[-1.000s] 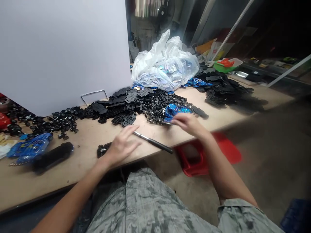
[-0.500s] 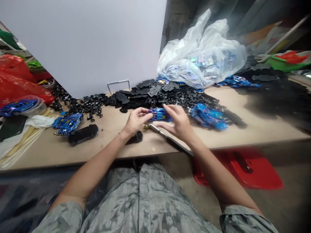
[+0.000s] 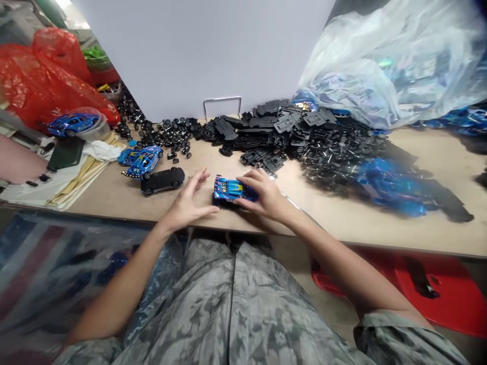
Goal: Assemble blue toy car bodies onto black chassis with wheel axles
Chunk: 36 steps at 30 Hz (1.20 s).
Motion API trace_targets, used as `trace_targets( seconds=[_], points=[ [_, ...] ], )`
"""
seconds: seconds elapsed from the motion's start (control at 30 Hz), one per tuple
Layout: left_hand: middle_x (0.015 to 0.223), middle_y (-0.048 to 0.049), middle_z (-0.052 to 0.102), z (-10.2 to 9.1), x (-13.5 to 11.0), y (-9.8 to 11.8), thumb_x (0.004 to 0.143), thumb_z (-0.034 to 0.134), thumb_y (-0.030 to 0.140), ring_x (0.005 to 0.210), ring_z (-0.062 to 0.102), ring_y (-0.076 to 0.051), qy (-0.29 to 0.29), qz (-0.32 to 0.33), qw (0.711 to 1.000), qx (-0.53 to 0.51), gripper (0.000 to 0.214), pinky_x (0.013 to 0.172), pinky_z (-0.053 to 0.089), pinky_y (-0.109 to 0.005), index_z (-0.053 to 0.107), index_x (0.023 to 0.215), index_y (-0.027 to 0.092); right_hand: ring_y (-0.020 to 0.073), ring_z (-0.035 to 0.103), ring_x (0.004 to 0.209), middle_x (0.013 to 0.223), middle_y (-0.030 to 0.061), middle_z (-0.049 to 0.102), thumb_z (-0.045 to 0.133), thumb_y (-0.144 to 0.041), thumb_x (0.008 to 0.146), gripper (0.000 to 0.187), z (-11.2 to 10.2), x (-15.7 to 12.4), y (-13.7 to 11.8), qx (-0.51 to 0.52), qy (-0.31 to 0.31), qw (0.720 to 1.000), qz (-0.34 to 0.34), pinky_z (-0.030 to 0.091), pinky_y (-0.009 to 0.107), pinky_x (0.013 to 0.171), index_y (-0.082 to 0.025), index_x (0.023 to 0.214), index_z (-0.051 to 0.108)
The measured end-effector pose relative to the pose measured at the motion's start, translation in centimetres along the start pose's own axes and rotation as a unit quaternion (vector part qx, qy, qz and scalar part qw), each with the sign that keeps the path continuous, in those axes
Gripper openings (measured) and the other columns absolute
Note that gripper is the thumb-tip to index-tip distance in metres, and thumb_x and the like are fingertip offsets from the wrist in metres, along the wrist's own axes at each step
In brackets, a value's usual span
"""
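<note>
Blue toy car [image 3: 230, 188] rests on black chassis [image 3: 220, 202], gripped by right hand [image 3: 266, 195], fingers curled over its roof, apparently to steady it. Left hand [image 3: 190, 200] open, empty, just beside it. Black car body [image 3: 163, 181] farther left.

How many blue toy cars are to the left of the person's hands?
3: one blue car in a clear plastic tub, and two overlapping blue cars on the bench. Others may be hidden in the clutter.
</note>
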State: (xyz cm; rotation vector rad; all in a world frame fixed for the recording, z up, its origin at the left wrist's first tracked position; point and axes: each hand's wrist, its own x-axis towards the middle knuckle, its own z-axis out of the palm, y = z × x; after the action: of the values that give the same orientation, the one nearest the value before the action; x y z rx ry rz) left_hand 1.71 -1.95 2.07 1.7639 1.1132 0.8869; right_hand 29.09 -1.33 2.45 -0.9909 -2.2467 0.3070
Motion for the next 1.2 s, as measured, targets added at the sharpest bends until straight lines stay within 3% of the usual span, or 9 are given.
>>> trace_targets(
  seconds=[0.2, 0.33, 0.63, 0.83, 1.03, 1.2],
  points=[
    [0.154, -0.0161, 0.055, 0.9, 0.0, -1.6, 0.072, 0.090, 0.031, 0.146, 0.048, -0.034, -0.029, 0.045, 0.991, 0.120, 0.108, 0.124, 0.033, -0.056, 0.031, 0.163, 0.027, 0.0314, 0.055, 0.103, 0.109, 0.0157, 0.065, 0.068, -0.045, 0.094, 0.046, 0.8, 0.3, -0.5, -0.005, -0.059, 0.998, -0.007, 0.055, 0.052, 0.090, -0.015, 0.129, 0.065],
    [0.147, -0.0155, 0.062, 1.0, 0.4, -1.5, 0.073, 0.089, 0.030, 0.142, 0.052, -0.034, -0.039, 0.060, 0.990, 0.122, 0.110, 0.121, 0.036, -0.055, 0.028, 0.164, 0.027, 0.0310, 0.056, 0.102, 0.110, 0.0145, 0.064, 0.069, -0.044, 0.094, 0.043, 0.7, 0.6, -0.7, -0.010, -0.087, 0.996, -0.009, 0.055, 0.053, 0.090, -0.019, 0.130, 0.064],
    [0.139, -0.0158, 0.065, 1.0, 0.4, -2.0, 0.070, 0.090, 0.031, 0.135, 0.057, -0.033, -0.034, 0.052, 0.991, 0.118, 0.110, 0.118, 0.042, -0.050, 0.032, 0.163, 0.023, 0.0306, 0.057, 0.102, 0.110, 0.0147, 0.065, 0.070, -0.045, 0.094, 0.046, 1.1, 0.3, -0.7, -0.012, -0.080, 0.997, -0.010, 0.055, 0.052, 0.090, -0.017, 0.129, 0.064],
    [0.147, -0.0147, 0.060, 1.1, 0.4, -2.3, 0.070, 0.090, 0.030, 0.131, 0.061, -0.032, -0.028, 0.062, 0.990, 0.120, 0.109, 0.117, 0.044, -0.050, 0.033, 0.163, 0.026, 0.0319, 0.058, 0.104, 0.113, 0.0163, 0.065, 0.067, -0.045, 0.095, 0.048, 0.7, 0.3, -0.8, -0.013, -0.097, 0.995, -0.003, 0.055, 0.055, 0.093, -0.017, 0.134, 0.063],
    [0.153, -0.0164, 0.055, 1.1, 0.5, -2.4, 0.071, 0.089, 0.030, 0.129, 0.061, -0.033, -0.029, 0.076, 0.988, 0.134, 0.107, 0.116, 0.045, -0.052, 0.033, 0.162, 0.026, 0.0337, 0.059, 0.107, 0.118, 0.0190, 0.066, 0.067, -0.042, 0.094, 0.064, -0.1, -0.3, -0.4, -0.009, -0.140, 0.990, -0.004, 0.055, 0.059, 0.097, -0.013, 0.148, 0.051],
    [0.142, -0.0150, 0.063, 0.9, 0.6, -2.2, 0.073, 0.087, 0.031, 0.132, 0.057, -0.034, -0.035, 0.082, 0.984, 0.153, 0.102, 0.117, 0.044, -0.051, 0.037, 0.161, 0.024, 0.0322, 0.060, 0.111, 0.125, 0.0184, 0.064, 0.066, -0.042, 0.095, 0.055, -0.7, -0.6, 0.2, 0.022, -0.131, 0.991, 0.005, 0.057, 0.055, 0.097, -0.016, 0.143, 0.058]
  ],
)
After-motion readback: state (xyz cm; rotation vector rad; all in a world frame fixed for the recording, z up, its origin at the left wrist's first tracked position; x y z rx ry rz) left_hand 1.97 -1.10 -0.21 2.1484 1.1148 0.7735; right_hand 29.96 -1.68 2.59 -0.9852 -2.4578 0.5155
